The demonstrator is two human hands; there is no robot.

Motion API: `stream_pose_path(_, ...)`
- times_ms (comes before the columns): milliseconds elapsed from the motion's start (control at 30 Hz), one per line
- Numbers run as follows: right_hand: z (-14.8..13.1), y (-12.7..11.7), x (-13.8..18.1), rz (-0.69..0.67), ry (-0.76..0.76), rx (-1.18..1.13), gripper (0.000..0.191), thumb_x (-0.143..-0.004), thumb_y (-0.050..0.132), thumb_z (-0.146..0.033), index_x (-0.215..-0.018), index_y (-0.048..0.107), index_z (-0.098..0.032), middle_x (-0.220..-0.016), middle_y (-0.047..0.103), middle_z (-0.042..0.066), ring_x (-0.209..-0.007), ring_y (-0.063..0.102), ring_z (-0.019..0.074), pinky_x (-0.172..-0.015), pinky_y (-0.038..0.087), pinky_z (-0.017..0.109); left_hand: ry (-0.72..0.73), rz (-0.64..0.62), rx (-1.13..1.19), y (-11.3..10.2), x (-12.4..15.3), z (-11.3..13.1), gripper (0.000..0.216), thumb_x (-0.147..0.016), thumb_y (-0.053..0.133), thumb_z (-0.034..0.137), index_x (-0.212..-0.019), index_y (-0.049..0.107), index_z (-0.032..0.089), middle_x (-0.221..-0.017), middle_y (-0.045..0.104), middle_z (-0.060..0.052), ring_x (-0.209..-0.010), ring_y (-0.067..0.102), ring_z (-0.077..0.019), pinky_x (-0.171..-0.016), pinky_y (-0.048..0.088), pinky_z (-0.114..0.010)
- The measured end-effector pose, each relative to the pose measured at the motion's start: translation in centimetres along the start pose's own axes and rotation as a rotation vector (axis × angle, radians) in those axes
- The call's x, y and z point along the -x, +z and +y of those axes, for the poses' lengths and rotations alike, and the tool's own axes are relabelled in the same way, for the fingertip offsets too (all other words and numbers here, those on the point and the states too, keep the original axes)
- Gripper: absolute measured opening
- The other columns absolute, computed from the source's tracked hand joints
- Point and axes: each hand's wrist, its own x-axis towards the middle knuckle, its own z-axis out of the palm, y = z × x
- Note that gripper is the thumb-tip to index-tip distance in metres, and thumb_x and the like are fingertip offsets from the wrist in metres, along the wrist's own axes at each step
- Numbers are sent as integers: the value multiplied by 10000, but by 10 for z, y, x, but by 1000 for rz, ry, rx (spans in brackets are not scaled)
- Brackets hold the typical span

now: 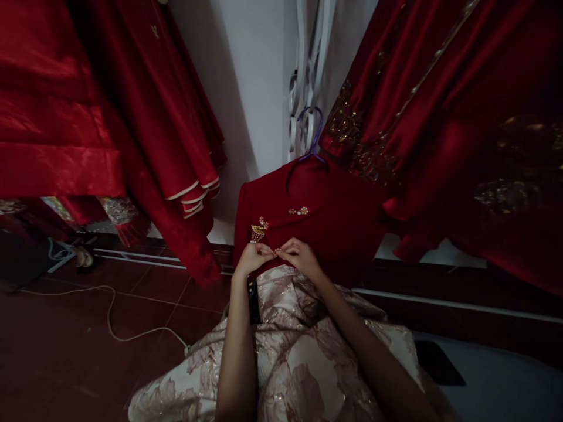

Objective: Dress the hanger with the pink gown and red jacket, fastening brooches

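A red jacket (347,205) hangs in front of me on a purple hanger (315,138). Fingers pinched together, my left hand (254,258) and my right hand (302,258) meet at the jacket's lower front. Between their fingertips is a small beaded ornament (277,251), mostly covered by the fingers. Higher up on the front sits a pearl-and-bead clasp (299,211). A gold fan-shaped brooch (257,230) with dangling strands is on the chest, just above my left hand. Below the hands, pale floral brocade fabric (303,375) spreads over my lap.
Red garments (167,117) hang on the left, and more red garments with gold embroidery (422,117) hang on the right. White scrolled metalwork (303,88) holds the hanger. A white cable (112,328) runs across the tiled floor. A dark flat object (440,363) lies at lower right.
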Motion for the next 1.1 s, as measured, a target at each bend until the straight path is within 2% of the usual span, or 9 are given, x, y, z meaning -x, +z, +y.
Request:
stream_pose_path(133, -1, 2, 0, -1, -45, 48, 243, -687, 658, -363, -810, 577, -171, -790, 676, 45, -714, 651, 144, -661, 514, 258, 10, 21, -2, 0, 1, 2, 209, -578, 718, 252, -702, 678, 89, -696, 681, -73, -643, 608, -125, -654, 482, -240)
stream_pose_path(333, -3, 8, 2, 54, -81, 132, 173, -730, 613, -311, -842, 569, -187, -791, 654, 25, -704, 628, 125, -618, 498, 229, -11, 15, -24, -4, 3, -4, 205, -620, 669, 245, -760, 704, 98, -700, 691, -70, -617, 607, -131, -625, 485, -251)
stream_pose_path(500, -7, 10, 4, 67, -125, 219, 164, -746, 591, -301, -867, 575, -191, -782, 625, 19, -640, 581, 106, -578, 466, 219, 29, 12, -71, -5, 2, -5, 188, -595, 704, 217, -748, 670, 114, -713, 679, -49, -655, 607, -118, -666, 481, -239)
stream_pose_path(633, -18, 0, 1, 109, -138, 231, 209, -709, 635, -331, -841, 572, -181, -746, 585, 9, -541, 506, 80, -526, 422, 212, 55, 39, -147, -8, 4, 0, 246, -563, 696, 121, -791, 607, 124, -705, 635, -15, -648, 588, -96, -646, 469, -213)
stream_pose_path(767, -36, -21, -2, 191, -141, 129, 229, -745, 600, -381, -841, 562, -177, -742, 583, 17, -592, 520, 92, -541, 421, 209, 74, 25, -308, -15, 8, 3, 223, -583, 684, 146, -792, 608, 141, -731, 626, -6, -644, 569, -87, -626, 442, -197)
stream_pose_path(933, -51, -39, -3, 123, -113, 66, 264, -744, 596, -420, -838, 565, -175, -751, 607, 45, -676, 563, 125, -571, 444, 219, 104, 17, -329, -18, 10, 7, 162, -635, 636, 165, -796, 627, 146, -759, 643, -22, -673, 588, -99, -635, 436, -198)
stream_pose_path(1100, -56, -35, 1, 72, -94, 99, 250, -749, 586, -404, -844, 583, -172, -725, 622, 39, -659, 573, 126, -576, 449, 228, 106, -3, -335, -15, 12, 13, 164, -635, 635, 178, -798, 643, 155, -746, 650, -25, -674, 595, -110, -638, 439, -204)
